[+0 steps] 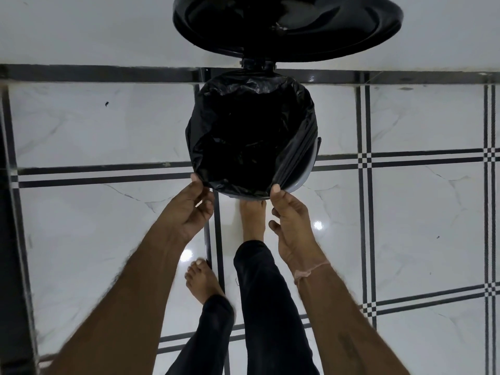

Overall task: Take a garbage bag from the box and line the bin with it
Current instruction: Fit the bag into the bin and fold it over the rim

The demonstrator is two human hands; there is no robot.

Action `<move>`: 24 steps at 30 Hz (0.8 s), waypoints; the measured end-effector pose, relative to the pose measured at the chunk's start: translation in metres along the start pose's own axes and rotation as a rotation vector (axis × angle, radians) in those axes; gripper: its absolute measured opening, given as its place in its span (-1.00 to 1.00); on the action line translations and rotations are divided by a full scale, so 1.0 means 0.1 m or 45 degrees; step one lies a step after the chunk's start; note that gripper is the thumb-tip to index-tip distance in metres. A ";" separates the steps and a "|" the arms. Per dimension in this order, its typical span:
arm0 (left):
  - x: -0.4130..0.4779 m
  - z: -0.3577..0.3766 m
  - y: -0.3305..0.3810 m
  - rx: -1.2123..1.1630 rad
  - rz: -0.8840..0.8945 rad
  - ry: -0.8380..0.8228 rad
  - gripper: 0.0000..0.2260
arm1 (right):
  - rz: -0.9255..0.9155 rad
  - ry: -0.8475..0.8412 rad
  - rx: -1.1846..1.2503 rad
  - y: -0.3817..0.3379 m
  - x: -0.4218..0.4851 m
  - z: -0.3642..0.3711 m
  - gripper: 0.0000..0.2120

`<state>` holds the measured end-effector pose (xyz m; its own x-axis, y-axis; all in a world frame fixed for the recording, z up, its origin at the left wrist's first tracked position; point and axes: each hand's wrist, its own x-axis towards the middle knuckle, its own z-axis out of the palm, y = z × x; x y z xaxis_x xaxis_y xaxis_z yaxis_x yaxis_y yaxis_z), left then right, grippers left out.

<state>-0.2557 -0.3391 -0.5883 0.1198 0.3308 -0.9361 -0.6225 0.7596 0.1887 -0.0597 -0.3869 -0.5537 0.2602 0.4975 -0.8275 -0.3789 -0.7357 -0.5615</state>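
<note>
A round pedal bin (304,182) stands on the tiled floor against the wall, its black lid (286,25) swung up and open. A black garbage bag (251,136) fills the bin, its edge folded over most of the rim. My right hand (290,223) pinches the bag's edge at the rim's near right side. At the near left side of the rim my left hand (192,207) touches the bag's edge with its fingertips, fingers partly curled. The box of bags is not in view.
My right foot (253,217) is on the pedal at the bin's base; my left foot (201,280) stands on the floor behind it. A dark vertical edge (10,239) runs along the far left. White marble tiles with black stripes spread around.
</note>
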 end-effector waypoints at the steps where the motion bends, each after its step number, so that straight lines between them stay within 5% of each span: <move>1: -0.01 0.00 -0.02 -0.019 0.002 -0.009 -0.78 | 0.011 -0.008 0.053 0.02 -0.02 0.03 -0.78; 13: 0.02 0.10 -0.19 -0.193 0.038 0.039 -0.82 | 0.103 -0.061 0.595 0.45 0.12 0.11 -0.85; 18: 0.19 0.15 -0.17 -0.108 -0.020 0.087 -0.85 | 0.170 -0.069 0.723 0.51 0.24 0.16 -0.56; 24: 0.23 0.26 -0.15 -0.213 0.004 0.049 -0.85 | 0.327 -0.006 1.230 0.61 0.49 0.10 -0.82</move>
<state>-0.2236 -0.3287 -0.6046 0.0898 0.3087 -0.9469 -0.7434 0.6535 0.1426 -0.0792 -0.4032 -0.6287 0.0669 0.3791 -0.9229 -0.9831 -0.1329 -0.1258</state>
